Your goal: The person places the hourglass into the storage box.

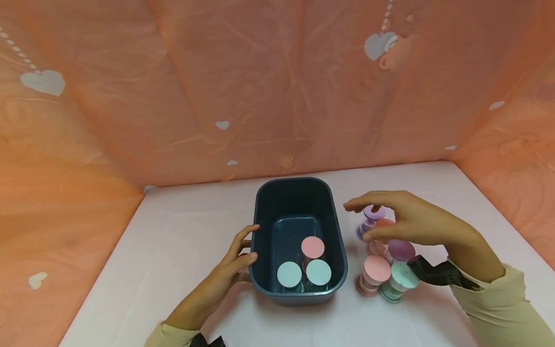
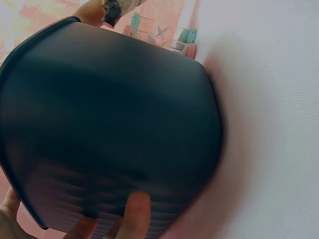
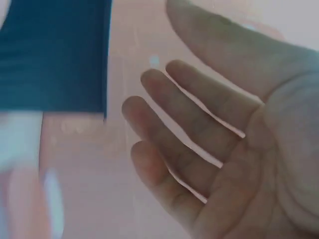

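Observation:
A dark blue, deep rectangular bin (image 1: 299,299) stands on the table, also large in the left wrist view (image 2: 114,104). My left hand (image 1: 225,270) rests its fingertips and thumb against the bin's left wall and rim. Inside, at the near end, stand a pink-topped sand timer (image 1: 312,247) and two mint-topped ones (image 1: 289,274). My right hand (image 1: 403,217) hovers to the right of the bin, fingers spread and slightly bent, holding nothing. Beneath and beside it stand a lilac sand timer (image 1: 367,226), a coral one (image 1: 378,247), a purple one (image 1: 401,250), a pink one (image 1: 376,270) and a mint one (image 1: 398,279).
A white cloth covers the table (image 1: 173,250). Orange-pink sheeting with pale hearts (image 1: 260,86) encloses the back and both sides. Dark straps (image 1: 438,272) circle the wrists over pale sleeves.

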`<action>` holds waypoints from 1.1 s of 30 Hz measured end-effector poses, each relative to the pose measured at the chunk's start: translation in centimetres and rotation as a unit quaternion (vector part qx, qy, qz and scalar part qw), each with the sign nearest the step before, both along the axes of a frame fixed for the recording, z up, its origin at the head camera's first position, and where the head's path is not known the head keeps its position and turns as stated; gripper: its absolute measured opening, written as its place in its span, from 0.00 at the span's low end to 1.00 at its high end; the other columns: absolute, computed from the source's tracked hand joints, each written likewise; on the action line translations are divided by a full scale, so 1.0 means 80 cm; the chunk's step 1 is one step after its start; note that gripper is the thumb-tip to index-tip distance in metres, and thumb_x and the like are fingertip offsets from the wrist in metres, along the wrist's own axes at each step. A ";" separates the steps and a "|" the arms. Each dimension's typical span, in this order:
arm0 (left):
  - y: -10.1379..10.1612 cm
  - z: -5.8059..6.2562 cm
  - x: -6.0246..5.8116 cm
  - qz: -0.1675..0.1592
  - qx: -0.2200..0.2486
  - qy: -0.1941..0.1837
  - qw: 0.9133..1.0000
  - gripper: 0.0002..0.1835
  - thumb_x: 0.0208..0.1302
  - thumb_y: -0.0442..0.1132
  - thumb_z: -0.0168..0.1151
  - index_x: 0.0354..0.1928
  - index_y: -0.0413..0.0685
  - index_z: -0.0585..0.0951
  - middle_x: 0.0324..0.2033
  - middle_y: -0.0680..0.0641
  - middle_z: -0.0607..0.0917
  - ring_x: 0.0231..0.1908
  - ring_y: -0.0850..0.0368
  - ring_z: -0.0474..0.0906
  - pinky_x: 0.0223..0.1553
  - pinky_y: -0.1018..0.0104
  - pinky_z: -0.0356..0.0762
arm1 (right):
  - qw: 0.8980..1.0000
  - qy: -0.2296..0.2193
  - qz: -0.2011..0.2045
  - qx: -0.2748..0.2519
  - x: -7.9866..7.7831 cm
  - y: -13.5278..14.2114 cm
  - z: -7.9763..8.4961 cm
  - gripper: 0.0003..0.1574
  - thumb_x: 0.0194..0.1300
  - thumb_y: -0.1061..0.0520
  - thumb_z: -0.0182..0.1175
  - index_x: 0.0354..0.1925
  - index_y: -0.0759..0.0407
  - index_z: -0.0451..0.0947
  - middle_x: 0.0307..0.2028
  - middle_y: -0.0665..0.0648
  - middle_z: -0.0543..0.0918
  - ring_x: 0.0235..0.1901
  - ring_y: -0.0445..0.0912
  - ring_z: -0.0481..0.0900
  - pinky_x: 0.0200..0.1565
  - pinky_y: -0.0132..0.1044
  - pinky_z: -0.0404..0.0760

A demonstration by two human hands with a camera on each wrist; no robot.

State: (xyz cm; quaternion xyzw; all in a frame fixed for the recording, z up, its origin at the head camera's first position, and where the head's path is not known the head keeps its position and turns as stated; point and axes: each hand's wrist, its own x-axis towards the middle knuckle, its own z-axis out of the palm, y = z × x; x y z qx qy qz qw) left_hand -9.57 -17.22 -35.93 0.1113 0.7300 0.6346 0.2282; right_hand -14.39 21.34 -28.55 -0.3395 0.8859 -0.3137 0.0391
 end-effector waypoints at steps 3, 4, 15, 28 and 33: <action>0.000 0.000 0.000 0.000 0.002 0.003 1.000 0.31 0.74 0.49 0.44 0.75 0.70 0.49 0.64 0.36 0.54 0.58 0.42 0.71 0.52 0.51 0.75 | 0.999 0.050 -0.015 0.005 -0.006 0.024 -0.012 0.32 0.58 0.47 0.72 0.61 0.37 0.76 0.56 0.40 0.82 0.49 0.40 0.79 0.46 0.35 0.80; 0.000 0.000 0.000 0.001 0.003 0.006 1.000 0.31 0.74 0.49 0.44 0.75 0.69 0.49 0.64 0.36 0.54 0.58 0.42 0.71 0.52 0.52 0.75 | 0.998 0.065 -0.020 0.007 -0.010 0.029 -0.016 0.33 0.58 0.49 0.72 0.61 0.39 0.76 0.56 0.40 0.83 0.49 0.39 0.80 0.46 0.33 0.79; -0.001 -0.003 -0.002 -0.001 0.003 0.005 1.000 0.32 0.74 0.49 0.44 0.75 0.69 0.49 0.64 0.35 0.55 0.57 0.41 0.72 0.52 0.51 0.76 | 0.999 0.041 -0.004 -0.010 -0.052 0.062 -0.052 0.27 0.65 0.56 0.66 0.63 0.49 0.75 0.57 0.47 0.83 0.52 0.35 0.80 0.51 0.28 0.77; 0.000 0.002 -0.002 0.003 -0.010 0.000 1.000 0.32 0.73 0.50 0.45 0.75 0.70 0.49 0.65 0.37 0.54 0.60 0.38 0.68 0.53 0.50 0.74 | 0.991 -0.060 0.111 -0.046 -0.074 0.089 -0.085 0.31 0.72 0.65 0.54 0.70 0.57 0.66 0.67 0.53 0.74 0.62 0.29 0.72 0.57 0.25 0.75; 0.000 0.000 -0.002 0.005 -0.007 0.000 1.000 0.32 0.73 0.50 0.46 0.75 0.70 0.50 0.65 0.37 0.55 0.60 0.40 0.68 0.54 0.49 0.74 | 0.993 -0.053 0.090 -0.045 -0.076 0.084 -0.089 0.29 0.72 0.65 0.55 0.69 0.57 0.68 0.65 0.55 0.76 0.59 0.27 0.73 0.55 0.25 0.76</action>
